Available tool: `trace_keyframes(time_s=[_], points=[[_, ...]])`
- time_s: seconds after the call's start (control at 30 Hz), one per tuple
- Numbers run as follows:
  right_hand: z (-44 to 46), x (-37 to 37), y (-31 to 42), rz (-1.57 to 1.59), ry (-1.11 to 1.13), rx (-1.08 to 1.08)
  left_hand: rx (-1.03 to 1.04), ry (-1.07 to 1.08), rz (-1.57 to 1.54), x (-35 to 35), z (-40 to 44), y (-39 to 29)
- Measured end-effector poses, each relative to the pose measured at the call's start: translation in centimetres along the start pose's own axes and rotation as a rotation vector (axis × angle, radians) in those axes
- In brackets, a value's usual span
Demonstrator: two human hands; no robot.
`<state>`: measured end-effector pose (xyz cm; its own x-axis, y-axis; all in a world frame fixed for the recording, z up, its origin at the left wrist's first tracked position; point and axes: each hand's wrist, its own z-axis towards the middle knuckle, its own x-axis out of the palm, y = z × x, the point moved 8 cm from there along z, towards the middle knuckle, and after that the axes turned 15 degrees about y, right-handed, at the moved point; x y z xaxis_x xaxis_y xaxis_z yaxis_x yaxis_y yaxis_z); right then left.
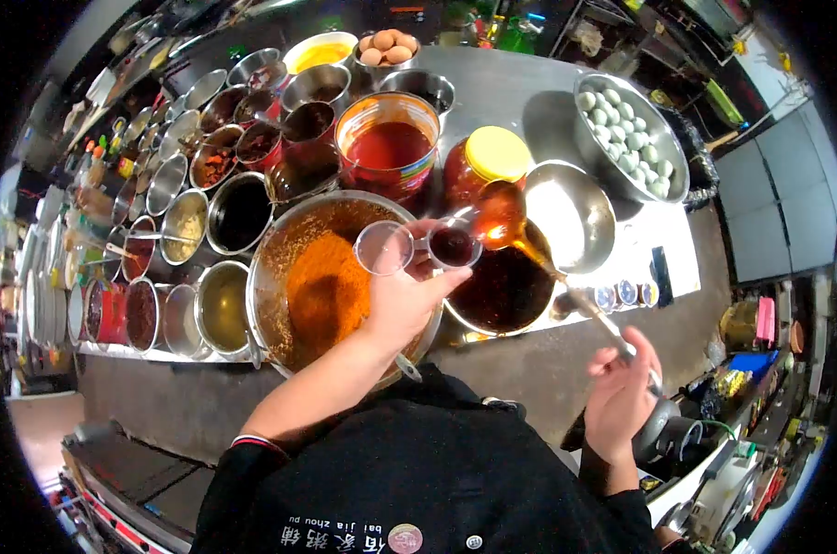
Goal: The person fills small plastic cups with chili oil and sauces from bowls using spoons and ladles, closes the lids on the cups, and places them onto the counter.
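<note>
My left hand [409, 294] grips a small clear sauce cup [454, 244] with dark red sauce inside, its round clear lid [384, 248] folded out to the left. Fingers of my right hand [622, 392] are closed around the long handle of a ladle [502, 219]. The ladle's bowl, coated in glossy orange-red oil, is tilted at the cup's right edge. Below the cup stands a pot of dark liquid [500, 294]. Under my left wrist is a wide steel bowl [275, 242] with a mound of orange-red powder.
A yellow-lidded jar [497, 153] and a tin of red sauce [388, 143] stand behind the cup. Several steel bowls of ingredients crowd the left. A basin of pale eggs [626, 138] is at right, and a bowl of brown eggs [387, 48] at the back. A steel bowl of white contents [571, 217] sits beside the ladle.
</note>
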<state>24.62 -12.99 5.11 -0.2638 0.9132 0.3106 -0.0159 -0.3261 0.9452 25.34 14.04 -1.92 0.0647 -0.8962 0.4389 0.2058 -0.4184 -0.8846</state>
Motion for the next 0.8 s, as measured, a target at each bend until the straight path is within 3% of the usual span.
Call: trace_keyframes(time_s=[0.03, 0.2, 0.27, 0.33, 0.43, 0.53, 0.63, 0.7, 0.77, 0.8], points=[[0.5, -1.4, -0.7, 0.047, -0.100, 0.059, -0.003, -0.016, 0.038, -0.1, 0.0, 0.1], [2.6, -2.5, -3.2, -0.141, -0.024, -0.013, -0.007, 0.005, 0.039, -1.0, -1.3, 0.0], [2.4, -2.4, -5.4, -0.458, 0.050, 0.106, -0.003, 0.015, 0.112, -1.4, -2.5, -1.7], [2.1, -2.0, -7.5, -0.457, 0.050, 0.139, -0.001, 0.038, 0.065, -2.6, -4.0, -2.8], [1.2, -3.4, -8.9, -0.721, -0.027, 0.200, 0.005, 0.061, 0.205, -5.5, -6.7, -5.5], [-0.3, -7.2, -5.1, -1.050, -0.369, -0.183, 0.030, 0.045, 0.094, -9.6, -10.2, -8.5], [-3.3, 1.0, -1.4, -1.176, -0.390, -0.253, -0.027, -0.026, 0.037, -14.7, -14.5, -12.1], [-4.4, 10.5, -4.5, -1.039, -0.033, -0.286, 0.002, -0.012, 0.070, -18.0, -17.0, -14.8], [-6.1, 21.2, -10.0, -1.015, 0.387, 0.114, -0.071, -0.076, 0.164, -21.5, -19.8, -17.1], [-7.1, 26.2, -12.2, -0.989, 0.542, 0.102, -0.080, -0.088, 0.198, -23.0, -20.8, -18.2]])
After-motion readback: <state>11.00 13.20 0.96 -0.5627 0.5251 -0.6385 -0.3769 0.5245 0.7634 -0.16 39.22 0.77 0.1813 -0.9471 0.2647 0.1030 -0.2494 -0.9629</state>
